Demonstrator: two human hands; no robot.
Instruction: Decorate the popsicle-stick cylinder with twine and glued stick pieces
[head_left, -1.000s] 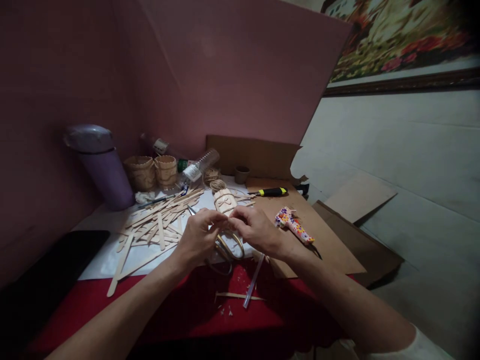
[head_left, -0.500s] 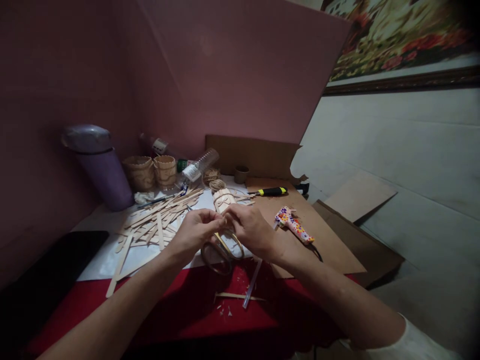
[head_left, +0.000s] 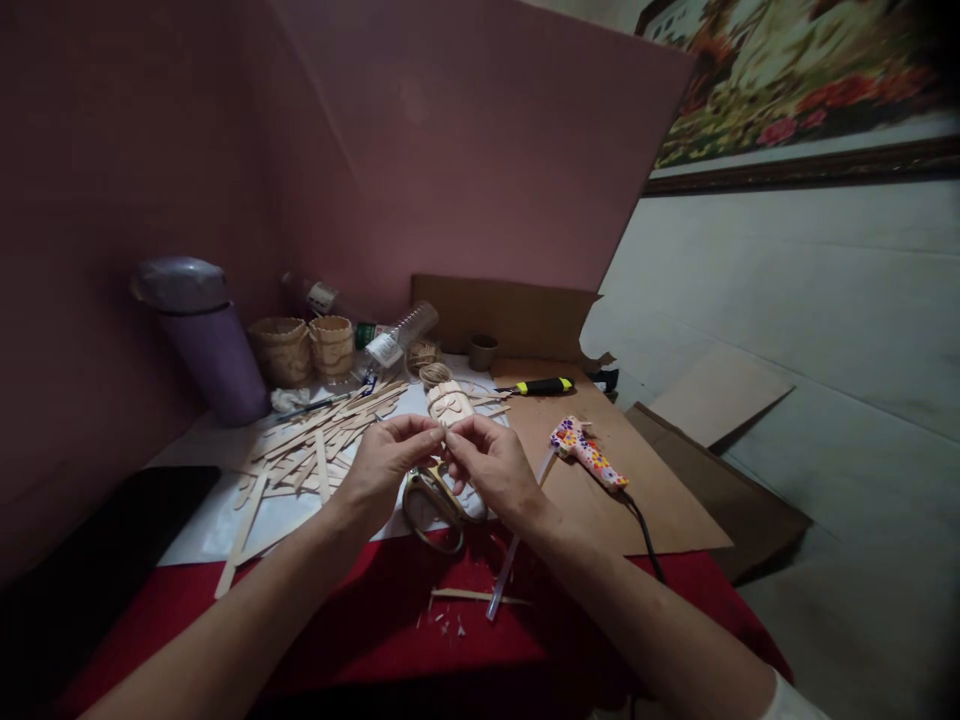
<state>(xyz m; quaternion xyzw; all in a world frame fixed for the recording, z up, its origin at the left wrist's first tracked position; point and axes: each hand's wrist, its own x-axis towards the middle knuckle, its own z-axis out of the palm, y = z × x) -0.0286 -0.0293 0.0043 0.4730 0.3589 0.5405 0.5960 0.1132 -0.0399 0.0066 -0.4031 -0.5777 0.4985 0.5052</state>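
Observation:
My left hand [head_left: 388, 462] and my right hand [head_left: 489, 462] meet above the table, thumbs and fingertips pinched together. Whatever lies between the fingertips is too small to make out. Below them rest scissors [head_left: 431, 512] with gold-coloured handles, partly covered by my hands. Just beyond the fingertips lies a small cup of pale wooden sticks [head_left: 450, 403] with twine around it. To the left of my left hand spreads a pile of wooden craft sticks [head_left: 300, 455]. A clear glue stick [head_left: 504, 575] slants out below my right wrist.
A flower-patterned glue gun [head_left: 589, 452] and a yellow-black utility knife [head_left: 544, 386] lie on cardboard [head_left: 660, 520] at right. Behind the sticks stand a purple tumbler [head_left: 210, 350], two stick-covered cups [head_left: 331, 347] and a plastic bottle [head_left: 401, 335]. Twine [head_left: 435, 374] sits mid-table.
My right hand has turned slightly, its fingers now pointing up against the left fingertips. More of the scissors' handles shows. The things on the table lie as before.

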